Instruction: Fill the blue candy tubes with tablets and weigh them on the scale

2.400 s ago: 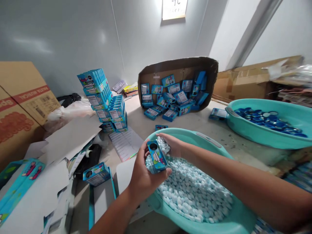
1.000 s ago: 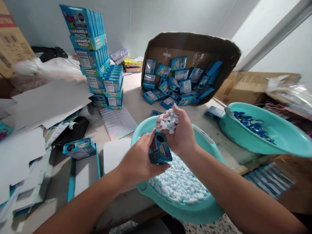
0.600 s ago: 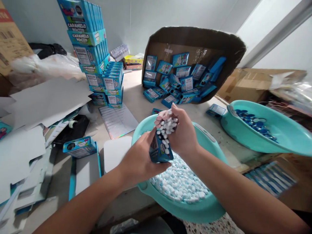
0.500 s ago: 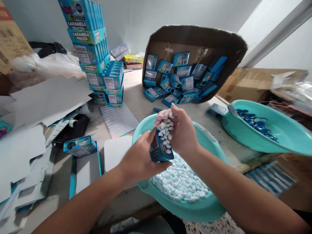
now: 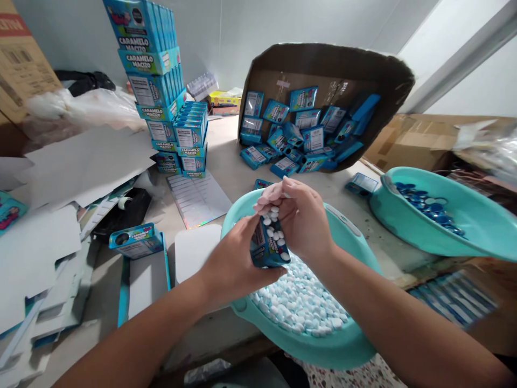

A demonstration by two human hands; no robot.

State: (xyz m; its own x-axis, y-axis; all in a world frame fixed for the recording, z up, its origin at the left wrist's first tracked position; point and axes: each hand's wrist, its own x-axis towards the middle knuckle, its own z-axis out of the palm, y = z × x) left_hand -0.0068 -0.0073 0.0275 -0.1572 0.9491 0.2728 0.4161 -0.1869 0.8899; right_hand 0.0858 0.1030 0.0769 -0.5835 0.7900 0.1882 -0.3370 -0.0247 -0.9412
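My left hand (image 5: 230, 256) grips a small blue candy tin (image 5: 266, 249) tilted over a turquoise basin (image 5: 339, 353). My right hand (image 5: 305, 218) is cupped against the tin's upper end, its fingers curled around white candies (image 5: 273, 223). Several of these candies lie on the tin's face between the two hands. Below, a heap of white and pale blue candies (image 5: 302, 302) covers the basin's bottom. Just beyond the basin's far rim lies another blue tin (image 5: 262, 184), partly hidden by my right hand.
A tipped cardboard box (image 5: 323, 67) holds many blue tins. Stacked display boxes (image 5: 155, 86) rise at the back left. On the right is a second basin (image 5: 404, 229) with blue lids. An open tray (image 5: 145, 285) holding one tin sits left, near flattened cardboard sheets (image 5: 89, 167).
My right fingers have closed further over the candies, and fewer show between my hands. The tin stays in my left hand. The whole view has shifted slightly.
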